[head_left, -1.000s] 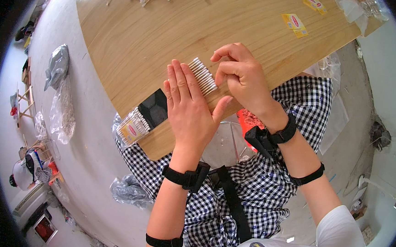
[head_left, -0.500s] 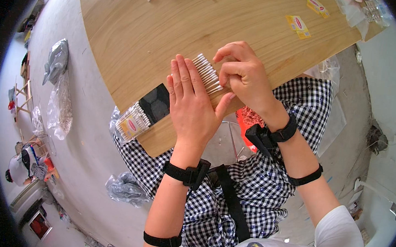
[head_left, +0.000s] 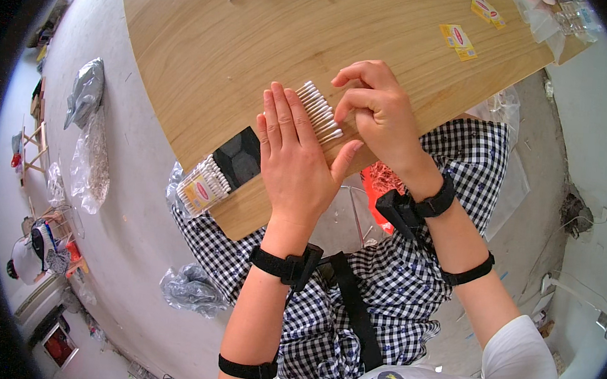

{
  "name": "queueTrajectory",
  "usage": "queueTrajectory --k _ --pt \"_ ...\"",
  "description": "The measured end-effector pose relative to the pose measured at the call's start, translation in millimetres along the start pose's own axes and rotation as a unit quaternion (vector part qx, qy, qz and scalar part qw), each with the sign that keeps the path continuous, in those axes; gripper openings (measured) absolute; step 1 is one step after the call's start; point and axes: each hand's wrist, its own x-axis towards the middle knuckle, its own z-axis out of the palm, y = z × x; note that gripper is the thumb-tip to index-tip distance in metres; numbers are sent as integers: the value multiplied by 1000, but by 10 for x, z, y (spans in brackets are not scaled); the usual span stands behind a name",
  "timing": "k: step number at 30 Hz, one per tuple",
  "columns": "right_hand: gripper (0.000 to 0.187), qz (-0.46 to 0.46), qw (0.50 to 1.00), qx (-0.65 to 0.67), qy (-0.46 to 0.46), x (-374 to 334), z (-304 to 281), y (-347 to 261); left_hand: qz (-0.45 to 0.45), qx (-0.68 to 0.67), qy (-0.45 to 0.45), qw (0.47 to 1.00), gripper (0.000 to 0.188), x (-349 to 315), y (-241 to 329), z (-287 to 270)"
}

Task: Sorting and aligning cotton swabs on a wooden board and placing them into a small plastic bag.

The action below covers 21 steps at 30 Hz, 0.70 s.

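Right hand (head_left: 381, 112) has shifted slightly, fingertips apart, beside cotton swabs (head_left: 319, 109) partly under the flat left hand (head_left: 295, 157).

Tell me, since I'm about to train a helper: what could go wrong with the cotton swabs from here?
The row of swabs might skew or scatter if the right hand, curled close to its tips, bumps them.
The left hand hides the row's left side, so uneven ends there could go unnoticed.
The pack of swabs sits at the table edge, where a knock could send it off.
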Motion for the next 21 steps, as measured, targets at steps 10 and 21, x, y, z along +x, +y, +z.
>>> queueTrajectory --k 10,21 --pt "14 -6 1000 -10 13 22 4 5 -3 -9 2 1000 96 8 12 -9" --pt "14 -10 1000 -16 -16 21 5 1 3 1 6 1000 96 11 -3 1"
